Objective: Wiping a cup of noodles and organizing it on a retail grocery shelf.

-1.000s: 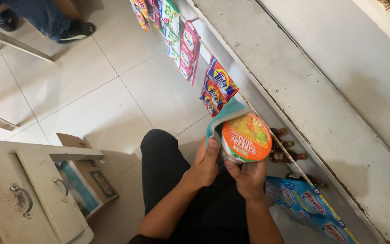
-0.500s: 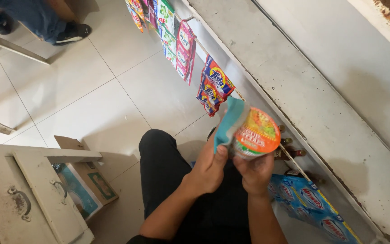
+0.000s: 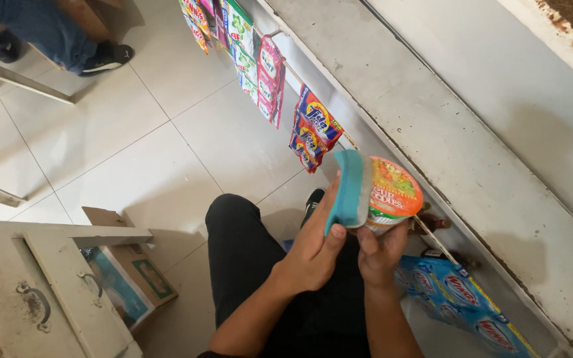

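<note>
Cloth (image 3: 349, 192) in left hand (image 3: 313, 255) presses the noodle cup's (image 3: 392, 192) left side; right hand (image 3: 379, 255) grips its base from below.

The noodle cup (image 3: 392, 192) sits between both hands — left hand (image 3: 316, 248) pressing a cloth (image 3: 349, 192) against its left side, right hand (image 3: 379, 255) beneath. Sachet strips (image 3: 280, 86) hang behind; a cardboard box (image 3: 124, 278) lies left — packets (image 3: 465, 308) right.
</note>
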